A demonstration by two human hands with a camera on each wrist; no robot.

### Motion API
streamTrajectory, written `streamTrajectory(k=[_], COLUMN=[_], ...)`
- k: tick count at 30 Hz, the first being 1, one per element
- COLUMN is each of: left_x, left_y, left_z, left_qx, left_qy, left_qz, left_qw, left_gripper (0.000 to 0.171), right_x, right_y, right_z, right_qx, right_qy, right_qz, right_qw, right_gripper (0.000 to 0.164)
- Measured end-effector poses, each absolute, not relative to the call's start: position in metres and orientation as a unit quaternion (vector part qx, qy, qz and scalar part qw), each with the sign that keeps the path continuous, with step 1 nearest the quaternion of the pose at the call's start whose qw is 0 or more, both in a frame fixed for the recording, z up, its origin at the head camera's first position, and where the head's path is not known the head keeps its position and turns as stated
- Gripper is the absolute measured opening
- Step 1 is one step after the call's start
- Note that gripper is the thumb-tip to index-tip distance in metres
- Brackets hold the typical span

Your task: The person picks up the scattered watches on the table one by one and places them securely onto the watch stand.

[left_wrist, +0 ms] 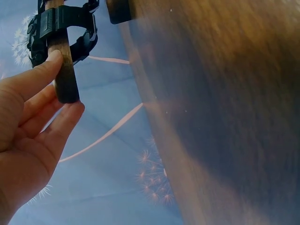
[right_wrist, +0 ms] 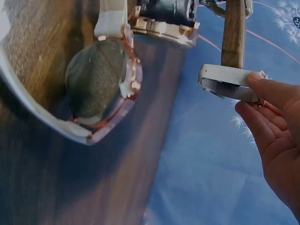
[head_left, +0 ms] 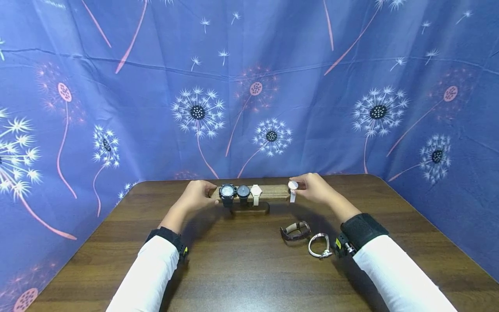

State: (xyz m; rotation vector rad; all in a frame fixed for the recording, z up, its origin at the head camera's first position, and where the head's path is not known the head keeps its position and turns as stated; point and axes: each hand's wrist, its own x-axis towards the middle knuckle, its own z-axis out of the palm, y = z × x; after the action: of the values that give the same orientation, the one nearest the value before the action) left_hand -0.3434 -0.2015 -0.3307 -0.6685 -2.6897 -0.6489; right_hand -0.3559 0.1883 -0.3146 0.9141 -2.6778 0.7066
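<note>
Head view: right hand (head_left: 312, 188), thumb and fingers pinching a white-strapped watch (head_left: 293, 186) at the right end of the wooden bar (head_left: 274, 191); probably light, strap pliable, glass scratchable, best held by case edges. Left hand (head_left: 197, 194), gripping the bar's other end, presumably stiff. Outward: three mounted watches (head_left: 243, 191); dark-strapped watch (head_left: 297, 237), white looped watch (head_left: 310, 247), on the table (head_left: 234, 277).

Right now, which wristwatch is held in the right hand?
The white-strapped, round-faced wristwatch at the right end of the brown wooden bar; the only one of six that the right hand pinches.
</note>
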Motion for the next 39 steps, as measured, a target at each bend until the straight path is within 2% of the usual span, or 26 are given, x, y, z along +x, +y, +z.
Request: streamTrajectory(k=[8, 17, 23, 29, 39], left_x=[-0.348, -0.343, -0.344, -0.347, -0.348], left_y=[-0.201, -0.203, -0.201, -0.202, -0.203], left_z=[-0.333, -0.333, -0.331, -0.328, -0.328], left_qx=[-0.228, -0.211, -0.206, -0.219, -0.219], left_qy=[-0.933, -0.936, -0.936, -0.938, -0.938], left_qz=[-0.236, -0.244, -0.258, -0.230, -0.232], left_qw=[0.145, 0.141, 0.124, 0.141, 0.135], left_gripper=[0.045, 0.045, 0.042, 0.041, 0.038], right_x=[-0.361, -0.364, -0.368, -0.374, -0.375], right_y=[0.187, 0.179, 0.177, 0.175, 0.171], right_z=[-0.316, -0.319, -0.314, -0.312, -0.309], right_qx=[0.312, 0.346, 0.337, 0.349, 0.358], right_qy=[-0.916, -0.905, -0.914, -0.911, -0.910], right_qz=[0.240, 0.228, 0.207, 0.202, 0.186], right_qw=[0.083, 0.090, 0.084, 0.090, 0.092], right_gripper=[0.040, 0.037, 0.038, 0.039, 0.039])
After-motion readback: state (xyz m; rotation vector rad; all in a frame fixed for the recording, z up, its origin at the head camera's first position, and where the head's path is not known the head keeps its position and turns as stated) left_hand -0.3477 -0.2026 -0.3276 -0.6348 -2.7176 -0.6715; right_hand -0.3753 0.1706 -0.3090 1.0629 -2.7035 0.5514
